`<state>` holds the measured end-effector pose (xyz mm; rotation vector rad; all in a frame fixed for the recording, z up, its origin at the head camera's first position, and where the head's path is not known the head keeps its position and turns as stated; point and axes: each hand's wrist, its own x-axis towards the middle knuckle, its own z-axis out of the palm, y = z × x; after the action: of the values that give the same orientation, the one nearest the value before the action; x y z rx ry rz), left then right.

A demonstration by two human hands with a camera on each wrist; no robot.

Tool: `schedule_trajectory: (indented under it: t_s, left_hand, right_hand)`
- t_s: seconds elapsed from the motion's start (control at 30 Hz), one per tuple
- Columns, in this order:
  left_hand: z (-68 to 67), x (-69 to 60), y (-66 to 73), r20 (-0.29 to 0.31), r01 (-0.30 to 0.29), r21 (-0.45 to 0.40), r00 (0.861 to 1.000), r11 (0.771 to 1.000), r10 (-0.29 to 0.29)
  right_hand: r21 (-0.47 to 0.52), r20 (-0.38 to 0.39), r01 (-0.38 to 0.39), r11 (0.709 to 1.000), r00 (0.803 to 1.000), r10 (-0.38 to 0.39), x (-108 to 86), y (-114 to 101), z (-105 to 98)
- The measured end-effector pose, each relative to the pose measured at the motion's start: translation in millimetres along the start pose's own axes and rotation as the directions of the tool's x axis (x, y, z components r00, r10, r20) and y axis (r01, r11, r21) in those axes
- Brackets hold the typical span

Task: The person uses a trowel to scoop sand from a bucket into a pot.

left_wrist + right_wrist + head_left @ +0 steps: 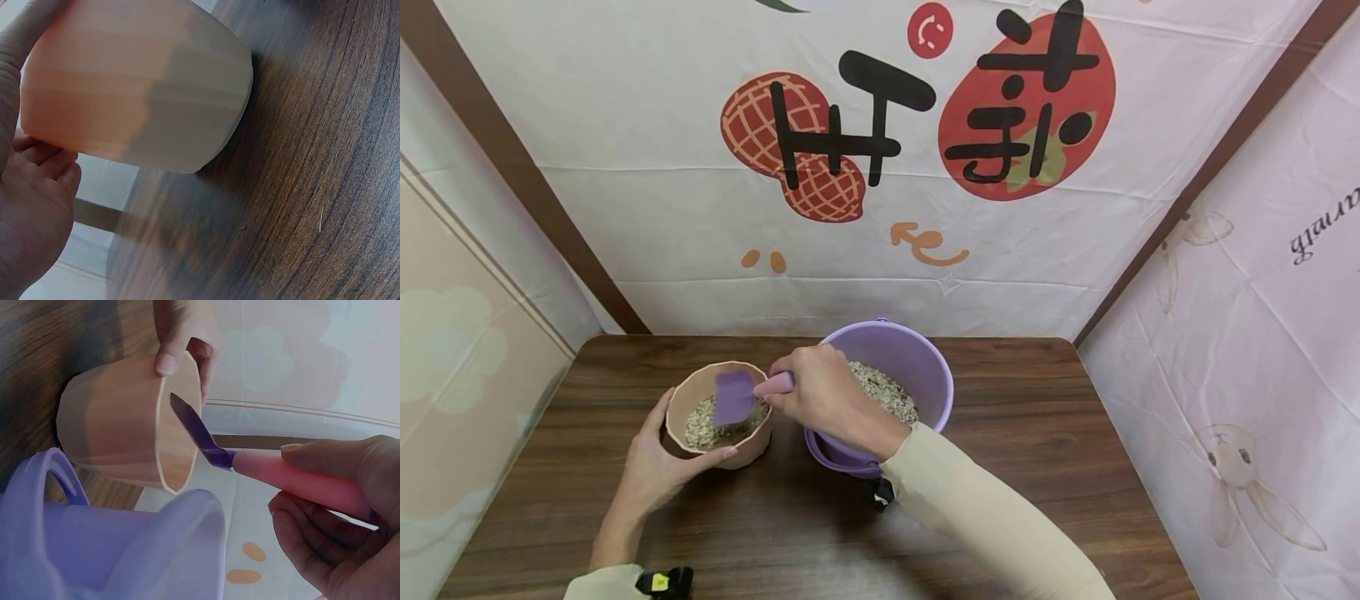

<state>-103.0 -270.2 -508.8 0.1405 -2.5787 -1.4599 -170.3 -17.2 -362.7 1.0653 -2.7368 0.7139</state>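
Note:
A beige flowerpot [756, 450] with a faceted wall stands on the left of the table, holding a pale, grainy potting mix [702, 427]. My left hand [655, 468] grips it, thumb at the near rim and fingers around the far-left side. Over the pot's opening hangs the purple blade of a small trowel [734, 398]. My right hand [829, 392] holds its pink handle [294, 481]. The blade looks bare in the right wrist view. Right of the pot, a purple bucket [934, 367] contains more grainy mix [886, 392], partly hidden by my right forearm.
The bucket's handle [65, 478] hangs down on its near side, close to the pot. Behind the wooden table [1015, 467] rises a printed cloth backdrop [662, 208], with further cloth panels at both sides. Small bits of debris [321, 219] lie on the tabletop.

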Motion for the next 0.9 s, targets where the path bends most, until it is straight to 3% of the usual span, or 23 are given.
schedule_trajectory:
  t_s: [0.13, 0.33, 0.57, 0.9]
  left_hand:
    - [-0.3, 0.3, 0.3, -0.001, -0.001, 0.000, 1.000, 1.000, 0.001]
    - [-1.3, 0.3, 1.0, -0.002, 0.002, 0.006, 1.000, 1.000, -0.002]
    - [-0.9, 1.0, 0.8, -0.004, -0.001, 0.015, 1.000, 1.000, 0.001]
    - [-0.3, 0.8, 0.2, -0.007, 0.002, 0.019, 1.000, 1.000, -0.002]
  right_hand:
    - [0.099, -0.048, -0.018, 0.995, 0.999, 0.023, -7.5, 4.8, -6.1]
    - [0.194, -0.128, 0.015, 0.981, 0.992, 0.010, -18.2, 13.9, -13.7]
    - [0.320, -0.183, 0.012, 0.948, 0.982, 0.049, -33.4, 26.9, -24.6]
    - [0.447, -0.248, -0.044, 0.893, 0.954, 0.171, -59.5, 48.1, -43.4]
